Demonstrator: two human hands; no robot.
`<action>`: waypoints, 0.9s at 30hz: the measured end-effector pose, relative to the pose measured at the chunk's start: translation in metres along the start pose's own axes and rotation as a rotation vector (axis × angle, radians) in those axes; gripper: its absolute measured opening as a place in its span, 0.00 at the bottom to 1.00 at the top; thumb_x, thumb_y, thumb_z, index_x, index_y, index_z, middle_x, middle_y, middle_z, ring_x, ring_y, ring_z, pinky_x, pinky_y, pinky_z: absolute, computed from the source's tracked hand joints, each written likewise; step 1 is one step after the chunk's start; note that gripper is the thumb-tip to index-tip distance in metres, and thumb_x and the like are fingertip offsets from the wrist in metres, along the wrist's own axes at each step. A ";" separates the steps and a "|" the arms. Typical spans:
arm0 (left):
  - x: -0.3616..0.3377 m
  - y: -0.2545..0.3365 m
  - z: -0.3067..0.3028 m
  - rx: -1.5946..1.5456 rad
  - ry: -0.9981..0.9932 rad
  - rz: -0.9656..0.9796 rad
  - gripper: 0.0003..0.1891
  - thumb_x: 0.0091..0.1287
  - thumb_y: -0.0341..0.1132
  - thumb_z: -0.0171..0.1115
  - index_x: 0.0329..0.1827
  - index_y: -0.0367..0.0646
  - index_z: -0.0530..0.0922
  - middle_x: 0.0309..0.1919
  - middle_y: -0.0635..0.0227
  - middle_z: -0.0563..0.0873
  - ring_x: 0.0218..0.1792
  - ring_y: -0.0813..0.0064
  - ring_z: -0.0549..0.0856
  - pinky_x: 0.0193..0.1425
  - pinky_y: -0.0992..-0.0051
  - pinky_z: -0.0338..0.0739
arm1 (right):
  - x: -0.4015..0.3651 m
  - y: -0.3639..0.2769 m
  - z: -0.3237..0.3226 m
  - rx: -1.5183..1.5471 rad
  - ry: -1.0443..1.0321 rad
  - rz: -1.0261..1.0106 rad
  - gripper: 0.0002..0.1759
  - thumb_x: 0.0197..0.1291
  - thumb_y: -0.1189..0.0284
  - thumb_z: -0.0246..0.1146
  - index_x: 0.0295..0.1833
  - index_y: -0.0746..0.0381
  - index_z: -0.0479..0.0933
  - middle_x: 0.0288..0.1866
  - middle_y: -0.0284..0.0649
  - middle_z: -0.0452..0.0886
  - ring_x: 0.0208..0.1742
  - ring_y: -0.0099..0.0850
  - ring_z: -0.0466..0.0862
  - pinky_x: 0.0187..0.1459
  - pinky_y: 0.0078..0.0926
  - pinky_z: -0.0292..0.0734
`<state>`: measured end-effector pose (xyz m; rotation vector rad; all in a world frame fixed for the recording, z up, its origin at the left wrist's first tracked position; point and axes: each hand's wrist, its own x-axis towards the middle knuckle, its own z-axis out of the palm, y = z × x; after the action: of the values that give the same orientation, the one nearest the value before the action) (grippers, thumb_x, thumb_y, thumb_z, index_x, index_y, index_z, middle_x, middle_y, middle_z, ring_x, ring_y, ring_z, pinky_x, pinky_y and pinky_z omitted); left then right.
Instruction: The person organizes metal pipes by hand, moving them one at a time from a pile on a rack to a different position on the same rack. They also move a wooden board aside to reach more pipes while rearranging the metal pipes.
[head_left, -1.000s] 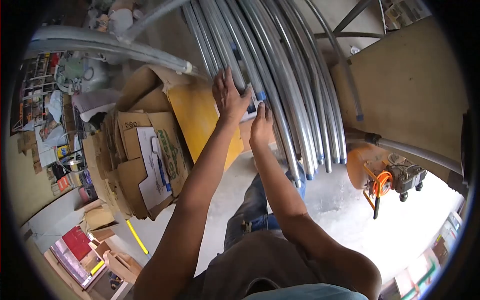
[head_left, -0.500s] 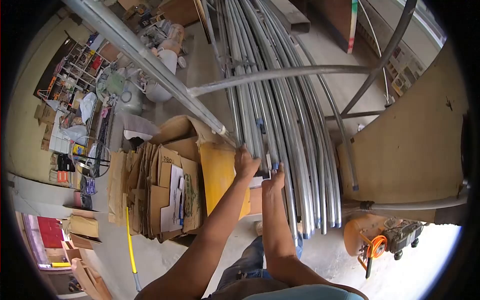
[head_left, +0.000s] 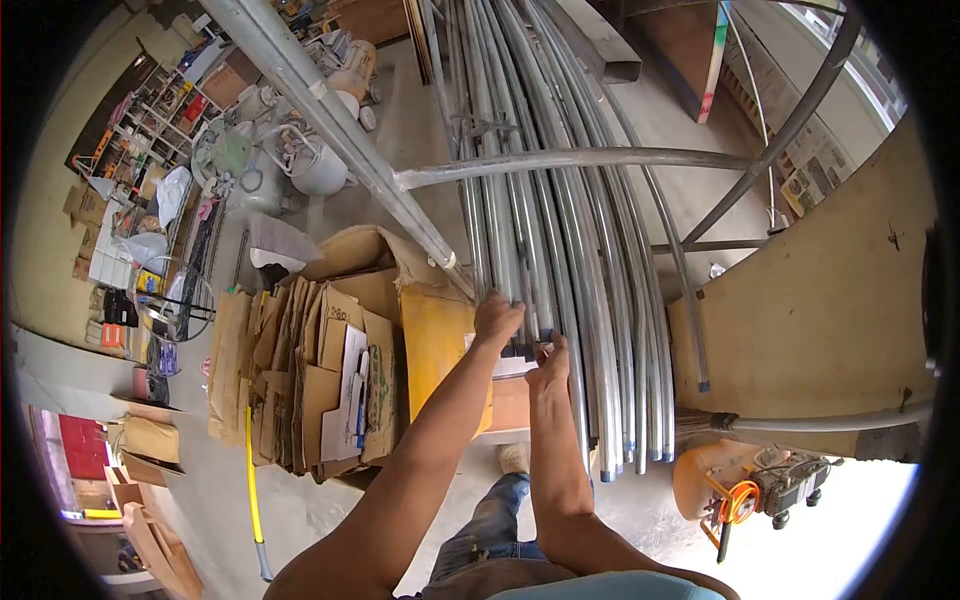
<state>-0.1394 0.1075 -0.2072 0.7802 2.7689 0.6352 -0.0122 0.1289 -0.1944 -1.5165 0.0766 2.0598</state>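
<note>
A long bundle of grey metal pipes [head_left: 590, 300] runs away from me, many of their near ends with blue caps. My left hand [head_left: 498, 320] is closed on the pipes at the bundle's left side. Just right of it and slightly nearer to me, my right hand [head_left: 547, 362] is closed at the end of a pipe with a blue cap [head_left: 545, 336]. My fingers partly hide the gripped ends. Directly left of my hands stands a yellow panel [head_left: 432, 345], against a box of flattened cardboard [head_left: 300, 370].
A metal frame bar [head_left: 580, 158] crosses above the pipes, joined to a slanting post [head_left: 330, 120] at left. A large tan board [head_left: 800, 300] stands at right, with an orange compressor [head_left: 705, 485] below it. Cluttered shelves [head_left: 160, 170] line the left wall.
The view has shifted slightly. A blue pipe end that showed beyond my hands is no longer visible there. Both hands keep their closed grips in nearly the same place.
</note>
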 end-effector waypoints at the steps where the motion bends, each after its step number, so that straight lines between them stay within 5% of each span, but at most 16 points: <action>1: 0.010 -0.028 0.031 -0.265 -0.138 -0.032 0.21 0.55 0.43 0.69 0.44 0.37 0.76 0.31 0.50 0.84 0.38 0.50 0.85 0.44 0.60 0.81 | 0.019 0.012 -0.014 -0.123 -0.134 -0.085 0.09 0.60 0.61 0.60 0.36 0.54 0.76 0.29 0.32 0.76 0.31 0.27 0.79 0.44 0.29 0.74; 2: 0.013 -0.043 0.047 -0.532 -0.272 -0.064 0.19 0.57 0.43 0.67 0.42 0.37 0.77 0.30 0.51 0.83 0.37 0.52 0.85 0.42 0.60 0.81 | 0.014 0.009 -0.014 -0.124 -0.136 -0.088 0.09 0.60 0.61 0.60 0.36 0.54 0.76 0.29 0.32 0.76 0.31 0.27 0.79 0.44 0.29 0.74; 3: 0.004 -0.042 0.046 -0.614 -0.227 -0.087 0.18 0.61 0.45 0.64 0.39 0.36 0.77 0.30 0.52 0.82 0.31 0.56 0.85 0.31 0.58 0.80 | 0.006 0.005 -0.013 -0.201 -0.205 -0.128 0.10 0.60 0.61 0.60 0.36 0.55 0.76 0.28 0.32 0.76 0.31 0.27 0.79 0.44 0.28 0.73; 4: 0.001 -0.033 0.034 -0.616 -0.223 -0.089 0.18 0.61 0.45 0.64 0.39 0.36 0.77 0.30 0.52 0.82 0.31 0.56 0.85 0.31 0.58 0.80 | 0.002 0.003 -0.012 -0.280 -0.274 -0.166 0.11 0.60 0.60 0.59 0.36 0.56 0.76 0.27 0.32 0.76 0.30 0.27 0.78 0.44 0.27 0.73; 6: -0.014 -0.010 0.003 -1.171 -0.476 -0.528 0.21 0.64 0.50 0.60 0.42 0.37 0.76 0.24 0.64 0.80 0.19 0.69 0.80 0.24 0.71 0.78 | 0.009 -0.005 -0.012 -0.352 -0.329 -0.196 0.14 0.61 0.59 0.60 0.36 0.59 0.79 0.26 0.34 0.77 0.31 0.28 0.78 0.44 0.28 0.71; 7: -0.019 0.000 -0.004 -1.174 -0.483 -0.540 0.21 0.64 0.50 0.60 0.42 0.37 0.76 0.24 0.64 0.80 0.19 0.69 0.80 0.24 0.71 0.78 | 0.003 -0.015 -0.006 -0.642 -0.340 -0.320 0.17 0.61 0.57 0.60 0.36 0.61 0.80 0.26 0.35 0.78 0.31 0.30 0.80 0.42 0.29 0.72; 9: -0.026 0.015 -0.016 -0.951 -0.281 -0.517 0.29 0.68 0.58 0.54 0.47 0.34 0.77 0.30 0.59 0.83 0.23 0.65 0.84 0.25 0.68 0.80 | 0.014 -0.026 -0.006 -1.145 -0.386 -0.445 0.29 0.59 0.47 0.62 0.34 0.67 0.82 0.32 0.46 0.85 0.35 0.43 0.85 0.39 0.40 0.75; 10: -0.024 0.018 -0.023 -0.950 -0.284 -0.520 0.29 0.68 0.58 0.54 0.47 0.34 0.77 0.30 0.59 0.83 0.23 0.65 0.84 0.25 0.68 0.80 | 0.013 -0.031 -0.002 -1.145 -0.383 -0.442 0.29 0.59 0.47 0.62 0.34 0.67 0.82 0.32 0.46 0.85 0.35 0.43 0.85 0.39 0.40 0.75; 12: -0.021 0.015 -0.039 -0.733 -0.504 -0.485 0.31 0.65 0.56 0.59 0.54 0.33 0.74 0.46 0.45 0.83 0.35 0.48 0.87 0.28 0.57 0.82 | 0.003 -0.038 0.005 -1.664 -0.248 -0.825 0.36 0.59 0.41 0.58 0.32 0.70 0.83 0.35 0.57 0.85 0.39 0.53 0.85 0.39 0.47 0.77; 13: -0.023 0.006 -0.031 -0.446 -0.366 -0.096 0.32 0.69 0.59 0.47 0.49 0.33 0.79 0.45 0.42 0.83 0.39 0.45 0.86 0.41 0.55 0.82 | -0.009 -0.039 0.007 -1.719 -0.199 -0.917 0.39 0.60 0.39 0.55 0.31 0.70 0.83 0.36 0.64 0.82 0.41 0.58 0.84 0.43 0.50 0.78; 14: -0.024 0.005 -0.028 -0.445 -0.361 -0.093 0.32 0.69 0.59 0.47 0.49 0.33 0.79 0.45 0.42 0.83 0.39 0.45 0.86 0.41 0.55 0.82 | -0.013 -0.041 0.007 -1.715 -0.203 -0.921 0.39 0.60 0.39 0.55 0.31 0.70 0.83 0.36 0.64 0.82 0.41 0.58 0.84 0.43 0.50 0.78; 16: -0.031 0.037 -0.058 0.076 -0.418 -0.073 0.33 0.72 0.58 0.39 0.40 0.36 0.84 0.41 0.42 0.85 0.42 0.45 0.85 0.51 0.56 0.78 | -0.020 -0.047 0.007 -1.896 -0.204 -0.975 0.38 0.62 0.40 0.52 0.31 0.69 0.83 0.33 0.62 0.82 0.38 0.57 0.85 0.43 0.49 0.80; 17: -0.032 0.029 -0.035 0.098 -0.318 0.000 0.35 0.73 0.58 0.36 0.32 0.38 0.86 0.33 0.46 0.86 0.41 0.46 0.86 0.51 0.52 0.77 | -0.015 -0.046 0.008 -1.892 -0.209 -0.987 0.38 0.62 0.40 0.52 0.31 0.69 0.83 0.33 0.62 0.82 0.38 0.57 0.85 0.43 0.49 0.80; 19: -0.033 0.039 -0.033 0.112 -0.311 0.022 0.35 0.73 0.58 0.36 0.33 0.38 0.86 0.34 0.46 0.86 0.41 0.46 0.86 0.50 0.52 0.77 | -0.006 -0.042 0.005 -1.913 -0.073 -0.974 0.35 0.64 0.43 0.51 0.30 0.67 0.83 0.32 0.61 0.83 0.38 0.55 0.85 0.43 0.48 0.80; 27: -0.043 0.045 -0.030 0.117 -0.260 0.054 0.33 0.69 0.58 0.42 0.30 0.38 0.86 0.31 0.47 0.86 0.37 0.47 0.86 0.47 0.53 0.78 | 0.005 -0.043 -0.013 -1.921 -0.100 -1.150 0.25 0.64 0.54 0.57 0.31 0.67 0.82 0.30 0.57 0.83 0.36 0.53 0.85 0.40 0.48 0.80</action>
<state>-0.0920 0.1091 -0.1575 0.8951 2.5719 0.3531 0.0183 0.1616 -0.1911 -1.3777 -2.6167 0.7579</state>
